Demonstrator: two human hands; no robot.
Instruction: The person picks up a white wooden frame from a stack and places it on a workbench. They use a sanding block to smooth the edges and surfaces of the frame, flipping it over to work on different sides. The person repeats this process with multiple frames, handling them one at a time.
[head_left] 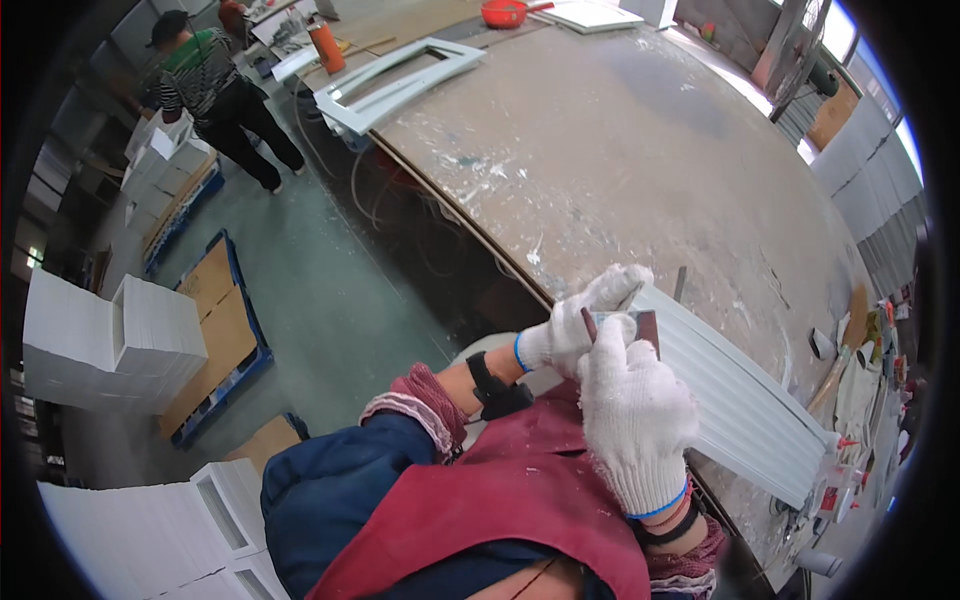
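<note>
Both my hands wear white knit gloves and meet in front of my red apron, at the near end of a long white grooved panel [745, 395]. A small reddish-brown piece that looks like folded sandpaper [647, 328] is pinched in my right hand [640, 420], thumb and fingers pressed on it. My left hand [590, 310] is closed against the other side of the same piece, with its fingertips beside the panel's corner. The right hand partly covers the piece and the left fingers. The panel lies flat on the worktable [600, 130], slanting away to the right.
A white frame with an opening [400, 85] lies at the table's far left, near an orange cylinder [326, 48] and a red pan [503, 13]. Bottles and tools [840, 480] crowd the right edge. White stacked panels [150, 330] and pallets stand left; a person [215, 90] works beyond.
</note>
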